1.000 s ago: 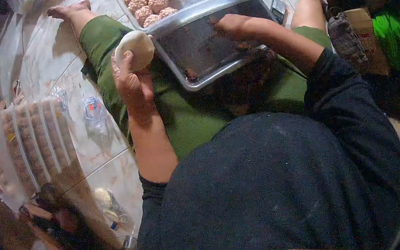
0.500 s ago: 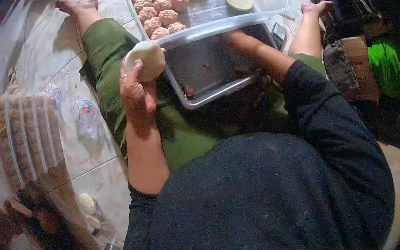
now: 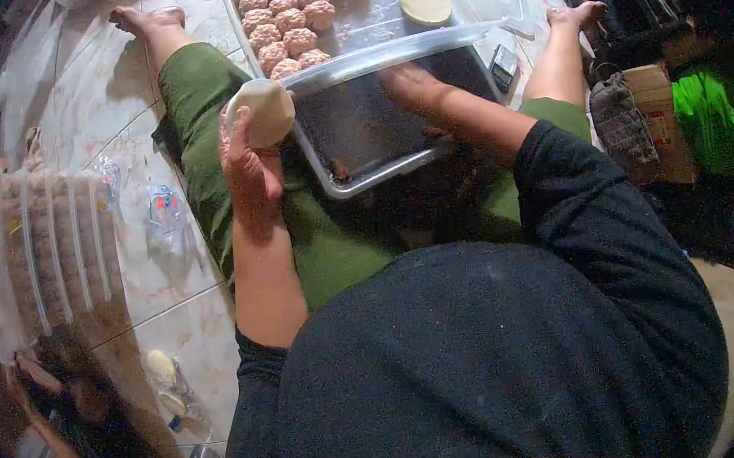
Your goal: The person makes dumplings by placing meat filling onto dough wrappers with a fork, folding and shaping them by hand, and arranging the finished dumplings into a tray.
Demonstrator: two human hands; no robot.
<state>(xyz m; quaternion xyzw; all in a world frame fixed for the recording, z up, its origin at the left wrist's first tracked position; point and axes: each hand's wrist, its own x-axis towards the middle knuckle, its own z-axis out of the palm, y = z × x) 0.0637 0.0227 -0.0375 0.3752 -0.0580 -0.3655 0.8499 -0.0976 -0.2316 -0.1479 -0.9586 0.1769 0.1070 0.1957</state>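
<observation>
Left hand (image 3: 249, 163) fingers pinch a cream flat round disc (image 3: 269, 113); right hand (image 3: 412, 88) in clear rectangular plastic tub (image 3: 346, 127), fingers unclear.

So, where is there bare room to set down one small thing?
The tray has a mostly bare patch between the balls and the pale disc. Floor tiles lie bare between the stacked boxes and left trouser leg, nearer than the plastic bag. The tray's left side is crowded.
</observation>
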